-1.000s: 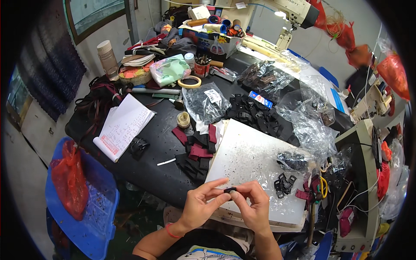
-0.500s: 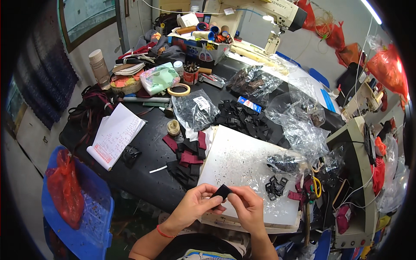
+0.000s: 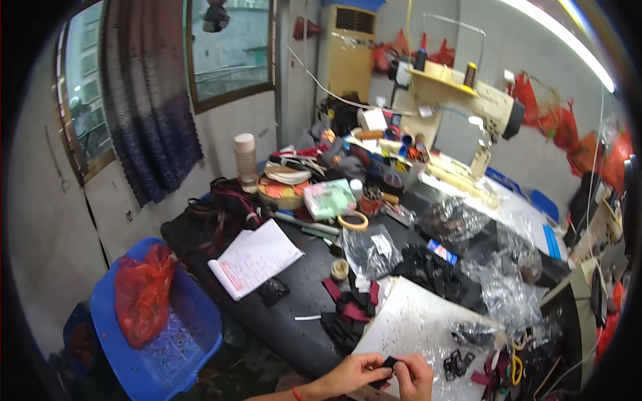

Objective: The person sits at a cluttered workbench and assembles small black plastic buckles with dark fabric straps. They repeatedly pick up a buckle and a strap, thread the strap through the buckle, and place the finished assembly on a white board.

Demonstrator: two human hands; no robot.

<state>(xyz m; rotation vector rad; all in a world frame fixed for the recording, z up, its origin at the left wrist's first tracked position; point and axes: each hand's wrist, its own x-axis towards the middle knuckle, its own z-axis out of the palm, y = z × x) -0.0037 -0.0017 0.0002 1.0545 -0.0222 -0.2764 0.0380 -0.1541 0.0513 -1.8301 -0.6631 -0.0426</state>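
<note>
Pinching a black piece (image 3: pixel 386 364) between the fingertips of left hand (image 3: pixel 362 373) and right hand (image 3: pixel 415 377), nearly closed, above the near end of the white board (image 3: pixel 418 311). Could slip if gripped too near an edge, or get lost among black straps (image 3: pixel 342 329) if dropped, being alike in colour. Can make out handwriting and red print on the notepad (image 3: pixel 259 259), a label (image 3: pixel 382 244) on the clear bag (image 3: pixel 361 254), lettering on the sewing machine (image 3: pixel 495 112); cannot read any clearly.
</note>
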